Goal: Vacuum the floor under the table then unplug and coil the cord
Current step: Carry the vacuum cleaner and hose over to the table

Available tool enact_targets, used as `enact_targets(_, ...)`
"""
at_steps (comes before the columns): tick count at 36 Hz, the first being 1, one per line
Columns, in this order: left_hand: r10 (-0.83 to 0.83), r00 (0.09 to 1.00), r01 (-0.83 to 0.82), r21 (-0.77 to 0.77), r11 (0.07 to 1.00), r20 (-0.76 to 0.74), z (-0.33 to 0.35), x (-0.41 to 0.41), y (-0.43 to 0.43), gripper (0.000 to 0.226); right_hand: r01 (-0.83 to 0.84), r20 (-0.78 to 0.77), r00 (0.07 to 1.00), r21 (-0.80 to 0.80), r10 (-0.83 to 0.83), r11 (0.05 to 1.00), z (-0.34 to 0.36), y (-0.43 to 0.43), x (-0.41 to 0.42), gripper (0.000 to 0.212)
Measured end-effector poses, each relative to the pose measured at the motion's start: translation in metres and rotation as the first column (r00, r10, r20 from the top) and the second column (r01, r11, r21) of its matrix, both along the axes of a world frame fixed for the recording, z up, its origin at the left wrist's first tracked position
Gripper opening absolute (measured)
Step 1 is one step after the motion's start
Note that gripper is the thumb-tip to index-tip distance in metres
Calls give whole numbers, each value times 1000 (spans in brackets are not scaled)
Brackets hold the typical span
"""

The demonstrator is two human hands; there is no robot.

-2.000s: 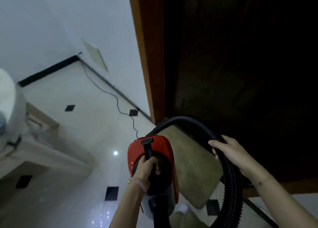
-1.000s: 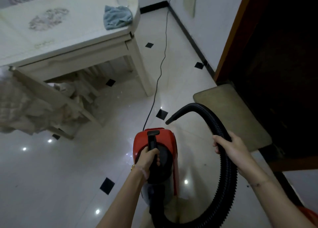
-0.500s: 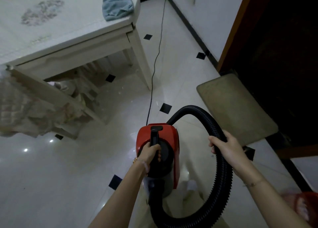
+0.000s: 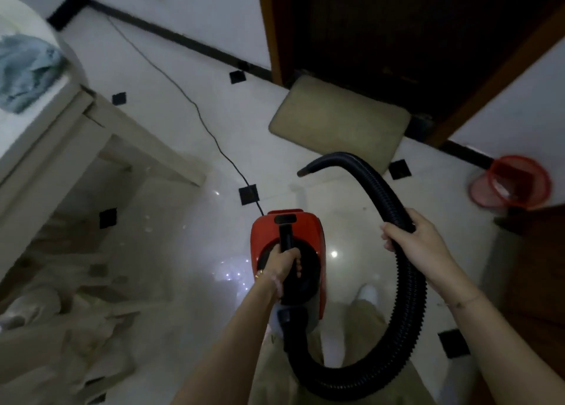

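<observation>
- Vacuum (image 4: 289,245): small red canister w/ black top handle, held up off the floor at frame centre, above the person's legs.
- Left hand (image 4: 282,265) was closed round the black handle, carrying the canister; thin bracelet at the wrist.
- Hose (image 4: 409,297): black, ribbed. Left the canister's near end, looped low to the right, rose up past the right hand, arched over to the left. Open hose end (image 4: 302,171) pointed left, in the air over the floor, no nozzle visible on it.
- Right hand (image 4: 412,239) was wrapped round the hose on the upper part of the loop, fingers curled over it.
- Cord (image 4: 195,108): thin, black, ran from the canister's far end across the floor, past the table leg, toward the far wall corner at upper left. Plug end out of clear view.
- Floor (image 4: 189,251): glossy white tile w/ small black diamond insets, light spots reflected.
- Tabletop (image 4: 33,25) at upper left, pale; blue-grey cloth (image 4: 26,68) crumpled on it near the edge. Table leg (image 4: 146,141) angled down to the floor.
- Pale crumpled fabric (image 4: 61,328) heaped lower left; frame blurred there.
- Beige mat (image 4: 339,120) lay before a dark wooden door (image 4: 397,31).
- Red mesh basket (image 4: 516,181) by the wall, far right.
</observation>
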State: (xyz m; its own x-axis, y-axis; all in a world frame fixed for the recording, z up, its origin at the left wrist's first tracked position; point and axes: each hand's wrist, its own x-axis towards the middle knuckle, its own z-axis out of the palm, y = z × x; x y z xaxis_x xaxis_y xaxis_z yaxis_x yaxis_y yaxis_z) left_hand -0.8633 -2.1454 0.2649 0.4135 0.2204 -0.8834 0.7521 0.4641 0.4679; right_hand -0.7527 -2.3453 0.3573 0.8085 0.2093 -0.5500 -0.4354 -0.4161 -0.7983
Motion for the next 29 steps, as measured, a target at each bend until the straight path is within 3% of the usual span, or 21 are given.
enact_targets(3, -78, 997, 78, 1, 997, -15, -3, -3, 9, 4, 97, 16, 995, 12, -97, 995, 1, -3, -21, 11)
enact_targets(8, -184, 983, 185, 21, 983, -25, -9, -10, 22, 20, 244, 41, 969, 25, -245, 969, 4, -10, -53, 7)
enact_targets(18, -295, 955, 295, 31, 955, -15, -34, -41, 41, 8, 445, 12, 895, 34, -446, 895, -24, -6, -138, 15)
enact_targets(29, -419, 908, 420, 17, 908, -27, -57, -107, 71, 7, 515, -16, 857, 18, -515, 857, -49, 27, -233, 17)
